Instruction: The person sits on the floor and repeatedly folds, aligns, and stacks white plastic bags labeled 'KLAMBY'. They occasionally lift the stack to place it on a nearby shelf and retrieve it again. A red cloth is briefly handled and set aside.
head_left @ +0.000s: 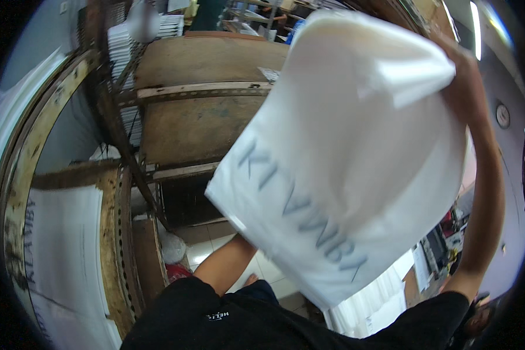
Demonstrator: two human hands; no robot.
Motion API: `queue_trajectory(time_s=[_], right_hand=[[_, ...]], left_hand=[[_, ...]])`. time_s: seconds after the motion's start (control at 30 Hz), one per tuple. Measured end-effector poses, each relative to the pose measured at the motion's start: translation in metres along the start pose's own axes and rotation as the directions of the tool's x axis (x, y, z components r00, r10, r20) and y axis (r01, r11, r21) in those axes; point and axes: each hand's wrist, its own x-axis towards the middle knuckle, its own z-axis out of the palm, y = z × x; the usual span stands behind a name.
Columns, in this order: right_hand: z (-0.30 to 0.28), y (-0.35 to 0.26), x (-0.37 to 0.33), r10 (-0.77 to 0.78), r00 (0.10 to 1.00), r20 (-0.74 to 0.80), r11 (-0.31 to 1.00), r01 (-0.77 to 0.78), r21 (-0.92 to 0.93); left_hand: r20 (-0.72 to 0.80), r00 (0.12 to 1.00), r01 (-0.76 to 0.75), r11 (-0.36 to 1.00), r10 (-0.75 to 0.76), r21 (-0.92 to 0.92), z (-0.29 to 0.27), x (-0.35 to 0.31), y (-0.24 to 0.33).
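A large, limp white plastic sheet [332, 134] with a row of dark printed letters hangs tilted across the middle and right; I cannot tell if it is a flat bag. High at the upper right, my right hand [465, 84] grips its bunched edge, the arm raised. My left forearm reaches up from below and passes behind the sheet's lower edge, so the left hand and its fingers are hidden. White sheets with similar lettering [67, 233] lie on a wooden rack shelf at the left. Another pile of white sheets [367, 306] sits below the held sheet's lower right edge.
Brown wooden shelves [204, 131] on a perforated metal frame stand ahead. A worn wooden post [17, 163] curves up at the left edge. White floor tiles [268, 267] show below. Cluttered equipment [437, 251] stands at the right, under a wall clock [503, 115].
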Motion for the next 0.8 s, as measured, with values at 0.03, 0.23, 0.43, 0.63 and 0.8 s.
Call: queue_trajectory(time_s=[0.03,0.23,0.43,0.63,0.8], right_hand=[[0.001,-0.01,-0.003,-0.025,0.995,0.097,0.998,0.018,0.068],[0.051,0.008,-0.054,0.215,0.973,0.079,0.973,-0.207,-0.102],[0.106,-0.091,-0.089,0.101,0.97,0.22,0.941,-0.165,0.296],[0.153,-0.13,-0.113,0.208,0.934,0.29,0.832,-0.325,0.449],[0.184,-0.152,-0.157,0.304,0.873,0.383,0.763,-0.463,0.451]], left_hand=[[-0.015,1.0,-0.002,1.0,0.002,-0.019,-0.003,-0.023,-0.003],[-0.039,0.998,0.03,0.971,-0.04,-0.237,-0.035,-0.079,-0.029],[-0.338,0.896,-0.2,0.942,0.287,0.271,-0.085,-0.14,-0.014],[-0.607,0.633,-0.363,0.877,0.481,0.316,-0.107,-0.195,-0.018],[-0.791,0.313,-0.282,0.847,0.525,0.451,-0.123,-0.221,-0.022]])
